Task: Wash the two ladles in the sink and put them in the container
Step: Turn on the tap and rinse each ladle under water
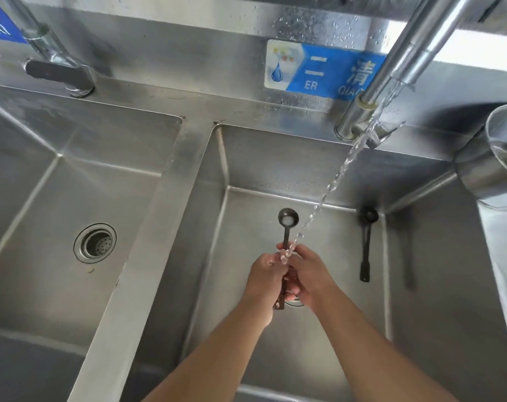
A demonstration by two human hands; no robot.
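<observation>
Step 1/2: L hand [265, 271] & R hand [306, 274] grips closed on ladle [287, 220] under water stream [333, 181], sink [304, 166]; next: container [496, 158] far right, then 2nd ladle [366, 242].

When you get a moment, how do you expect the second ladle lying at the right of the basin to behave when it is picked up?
The second ladle looks like one rigid dark piece, so it should probably lift without flexing. It lies in a wet steel basin, so its thin handle may be slippery. With the round bowl at the far end, it could tip bowl-down if gripped near the handle's tip.
</observation>
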